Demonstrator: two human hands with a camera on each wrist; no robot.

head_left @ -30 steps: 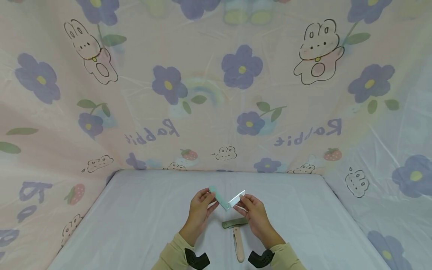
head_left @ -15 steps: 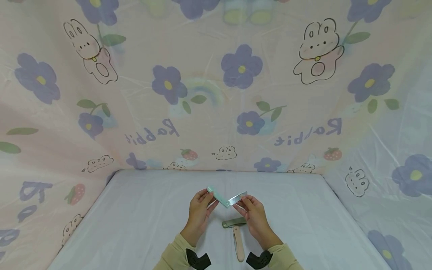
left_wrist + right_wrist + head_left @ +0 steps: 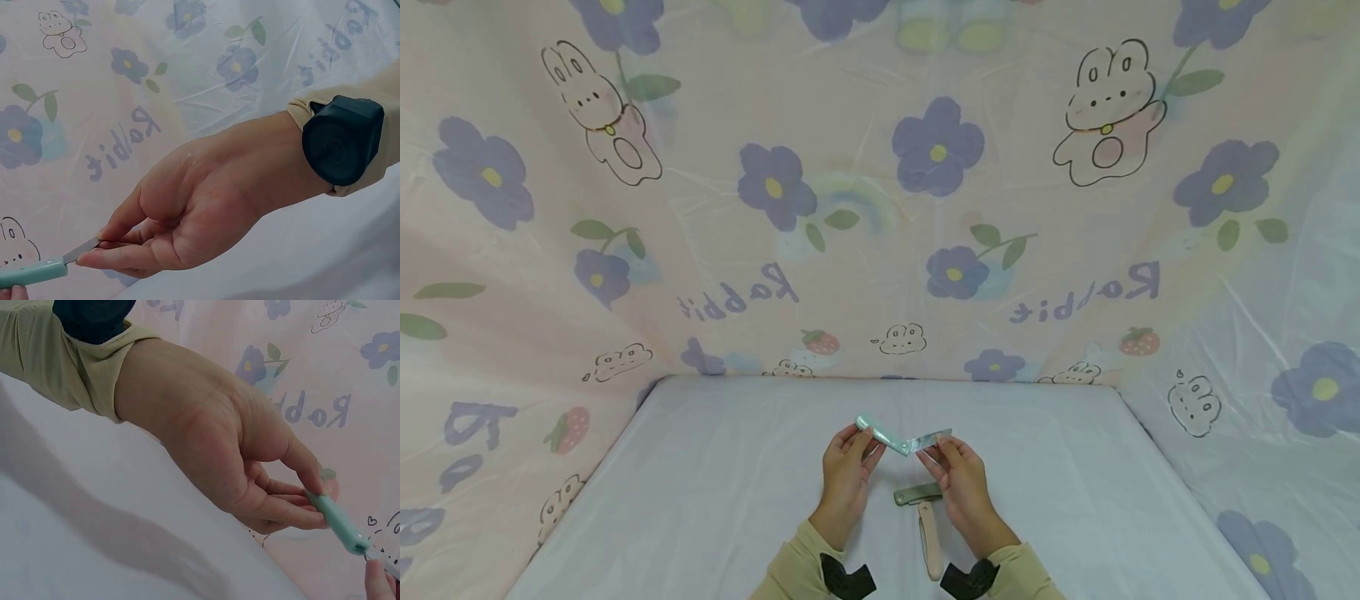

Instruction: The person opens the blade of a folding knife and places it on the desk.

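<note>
A mint-green folding knife (image 3: 883, 437) is held above the table between both hands, its blade (image 3: 929, 440) swung out at a wide angle from the handle. My left hand (image 3: 846, 467) pinches the handle between thumb and fingers; the right wrist view shows this left hand (image 3: 231, 456) on the mint handle (image 3: 339, 526). My right hand (image 3: 961, 475) pinches the blade near its tip, and the left wrist view shows that right hand (image 3: 194, 206) on the blade (image 3: 81, 249). Below lie an olive-green folding knife (image 3: 916, 495), partly behind my right hand, and a beige folding knife (image 3: 929, 542).
A white cloth covers the table (image 3: 737, 483). A curtain (image 3: 857, 275) printed with flowers and rabbits rises behind it and at both sides. Black devices are strapped on both wrists, such as the left wrist's device (image 3: 848, 577).
The blade and handle have spread to a wider, flatter angle. The handle's left end has shifted slightly left, and the wrists have come a little closer together. Both knives on the table stay put.
</note>
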